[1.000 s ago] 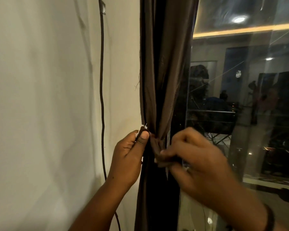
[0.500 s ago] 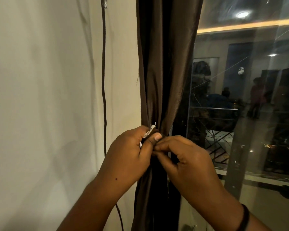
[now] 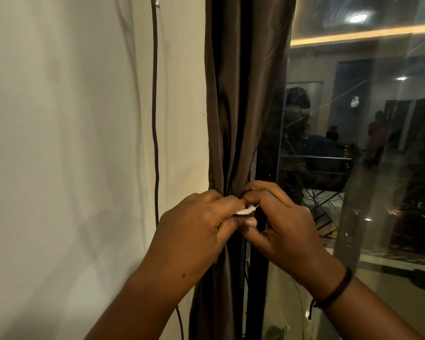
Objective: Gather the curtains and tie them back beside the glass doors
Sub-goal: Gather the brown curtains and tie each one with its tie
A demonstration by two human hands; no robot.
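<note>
- Since the earlier frames both hands have closed in on the cinch point; my right hand [image 3: 277,227], apart from the bundle a second ago, now meets my left hand [image 3: 196,229] at the front of the curtain [image 3: 233,106].
- Long axis of the curtain runs straight from 12 to 6 o'clock, gathered into a narrow brown column, pinched tightest at the hands.
- It hangs between the white wall [image 3: 71,143] at 9 o'clock and the glass door [image 3: 353,168] at 3 o'clock.
- My left fingers are curled, pinching a dark tie-back strap with a white frayed patch [image 3: 246,210] at its end.
- My right fingers are curled round the same strap end from the other side.
- I can read no writing anywhere.
- A dark cable [image 3: 155,119] runs down the wall, just beside the curtain at 9 o'clock.
</note>
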